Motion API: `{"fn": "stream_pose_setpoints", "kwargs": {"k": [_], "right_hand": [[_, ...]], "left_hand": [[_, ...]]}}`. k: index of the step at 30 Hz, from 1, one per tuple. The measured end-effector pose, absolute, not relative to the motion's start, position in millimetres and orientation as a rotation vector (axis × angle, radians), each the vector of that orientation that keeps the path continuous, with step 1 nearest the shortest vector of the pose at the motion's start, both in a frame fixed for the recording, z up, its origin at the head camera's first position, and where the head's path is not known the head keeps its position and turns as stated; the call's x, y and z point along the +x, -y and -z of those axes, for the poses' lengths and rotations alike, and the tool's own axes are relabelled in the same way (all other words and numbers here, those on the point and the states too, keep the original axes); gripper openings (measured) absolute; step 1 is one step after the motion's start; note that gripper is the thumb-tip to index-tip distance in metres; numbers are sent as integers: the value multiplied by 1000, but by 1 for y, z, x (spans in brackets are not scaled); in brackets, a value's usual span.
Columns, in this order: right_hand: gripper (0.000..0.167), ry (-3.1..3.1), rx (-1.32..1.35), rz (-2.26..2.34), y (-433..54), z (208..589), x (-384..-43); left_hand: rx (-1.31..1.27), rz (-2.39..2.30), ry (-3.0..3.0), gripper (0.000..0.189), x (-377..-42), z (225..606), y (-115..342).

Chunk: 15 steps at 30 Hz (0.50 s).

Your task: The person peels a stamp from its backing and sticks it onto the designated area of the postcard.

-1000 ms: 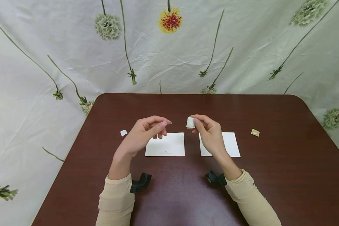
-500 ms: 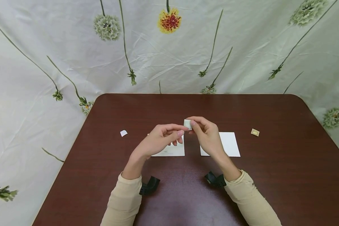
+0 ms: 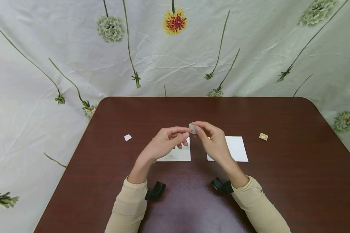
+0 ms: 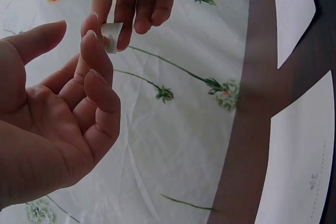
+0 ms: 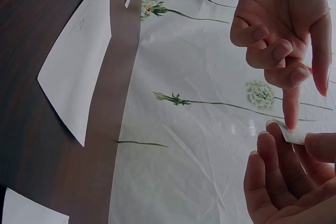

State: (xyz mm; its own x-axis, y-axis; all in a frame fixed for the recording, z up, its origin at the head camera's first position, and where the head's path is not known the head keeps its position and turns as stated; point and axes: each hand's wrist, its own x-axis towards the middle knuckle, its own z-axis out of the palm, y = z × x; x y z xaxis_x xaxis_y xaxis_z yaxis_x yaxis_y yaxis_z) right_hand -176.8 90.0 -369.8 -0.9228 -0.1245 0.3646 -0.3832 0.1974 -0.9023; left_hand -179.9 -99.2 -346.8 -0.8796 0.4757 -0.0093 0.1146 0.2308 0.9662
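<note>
A small pale postage stamp with a toothed edge is pinched between the thumb and fingers of my right hand, above the table. The blank pale side of the stamp faces my left hand. With its index finger extended, the left hand touches that side; its thumb stands apart and its other fingers bend loosely, as the right wrist view shows. Below the hands lie two white envelope-like papers: the left one bears a small printed mark, and the right one is partly covered by my right hand.
A small white paper scrap lies left of the papers. Farther right is a small yellowish stamp-like piece. The dark red-brown table ends at a flower-printed white cloth behind it. Each wrist carries a black camera mount.
My left hand has moved right until its index finger reaches the stamp. The right hand has shifted slightly left and down, still pinching the stamp. Papers on the table have stayed in place.
</note>
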Motion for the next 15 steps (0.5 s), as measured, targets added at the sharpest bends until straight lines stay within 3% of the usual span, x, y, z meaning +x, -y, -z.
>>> {"fn": "stream_pose_setpoints", "kwargs": {"k": [15], "right_hand": [[18,2288,681,-1494,-88,373,-176]], "left_hand": [[477,-1805,-2225,24,-187,356,99]]}}
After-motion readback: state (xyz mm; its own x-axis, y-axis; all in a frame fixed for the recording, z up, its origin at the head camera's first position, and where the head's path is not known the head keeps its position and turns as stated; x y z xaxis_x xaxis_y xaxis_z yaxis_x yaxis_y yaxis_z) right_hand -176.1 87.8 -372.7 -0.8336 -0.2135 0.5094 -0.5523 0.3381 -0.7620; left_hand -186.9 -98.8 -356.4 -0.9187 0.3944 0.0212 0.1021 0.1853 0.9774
